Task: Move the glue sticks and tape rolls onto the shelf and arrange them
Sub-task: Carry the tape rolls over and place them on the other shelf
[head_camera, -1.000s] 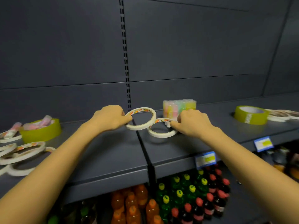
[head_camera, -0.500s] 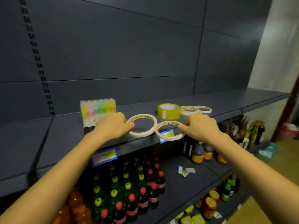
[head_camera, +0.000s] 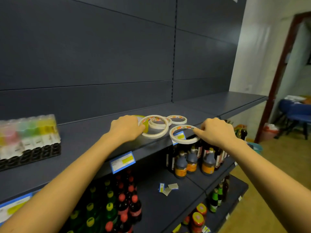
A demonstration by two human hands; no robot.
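Note:
My left hand (head_camera: 125,128) grips a thin white tape ring (head_camera: 158,135) held tilted above the dark shelf (head_camera: 87,140). My right hand (head_camera: 216,131) pinches a second white tape ring (head_camera: 178,140) that hangs past the shelf's front edge. Behind the left ring lie two more white tape rings (head_camera: 177,119) flat on the shelf, and a yellow-green tape roll (head_camera: 146,126) is mostly hidden by my left hand. A shrink-wrapped pack of coloured glue sticks (head_camera: 28,140) stands at the left of the shelf.
Blue price tags (head_camera: 122,161) hang on the shelf's front edge. Lower shelves hold soda bottles (head_camera: 124,199) and dark sauce bottles (head_camera: 191,162). The shelf runs on to the right (head_camera: 235,101). A doorway and blue chairs (head_camera: 296,113) are at the far right.
My view has swung to the right along the shelf. Both hands carried their tape rings rightward, up to the yellow-green roll and the two flat rings; the glue stick pack now sits far left.

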